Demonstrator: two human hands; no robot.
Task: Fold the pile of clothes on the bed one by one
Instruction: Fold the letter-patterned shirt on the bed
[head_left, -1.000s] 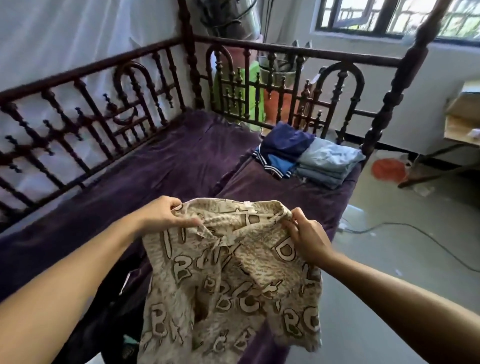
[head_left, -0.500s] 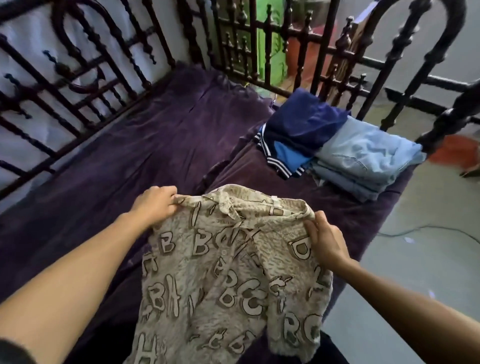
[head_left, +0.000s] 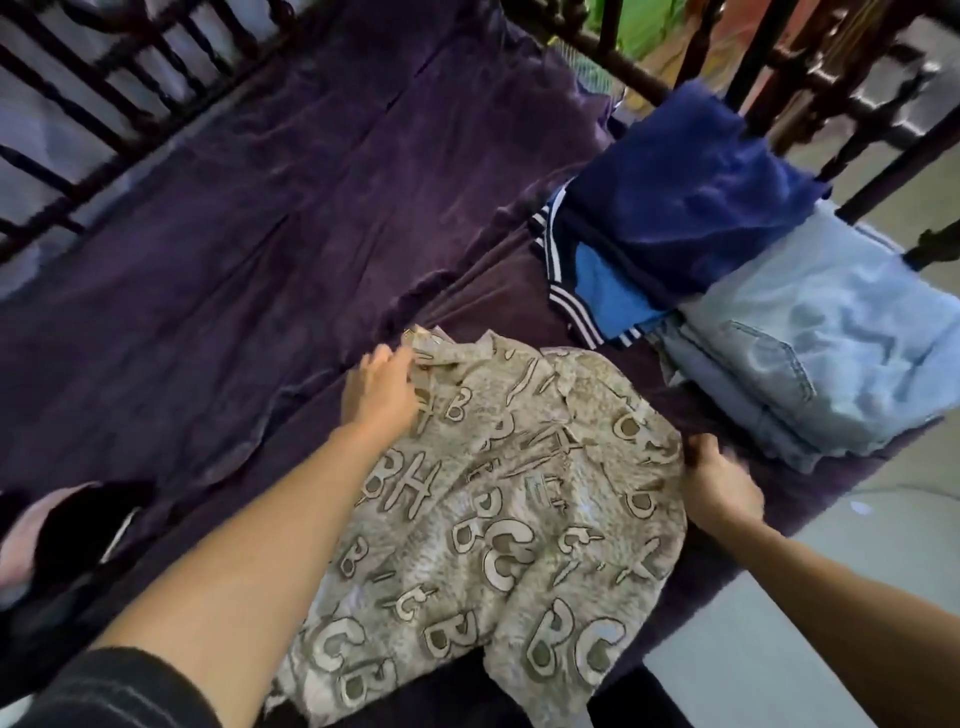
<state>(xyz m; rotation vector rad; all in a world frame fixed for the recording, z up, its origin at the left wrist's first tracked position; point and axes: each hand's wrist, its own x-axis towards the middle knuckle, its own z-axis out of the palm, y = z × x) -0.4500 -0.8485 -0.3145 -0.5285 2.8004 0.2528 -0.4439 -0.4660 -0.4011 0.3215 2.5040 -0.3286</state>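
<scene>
Two hands work opposite edges of the letter-print garment (head_left: 519, 493), which lies spread on the purple bed cover (head_left: 208, 260), probably to flatten it before a first fold. The right hand (head_left: 719, 483) has its grip curled on the right edge. The left hand (head_left: 382, 387) sits at the far left corner, too blurred to tell whether its grip is pinching or pressing. The folded navy top (head_left: 685, 192) and denim (head_left: 831, 338) sit stacked near the rail, clear of the working space.
</scene>
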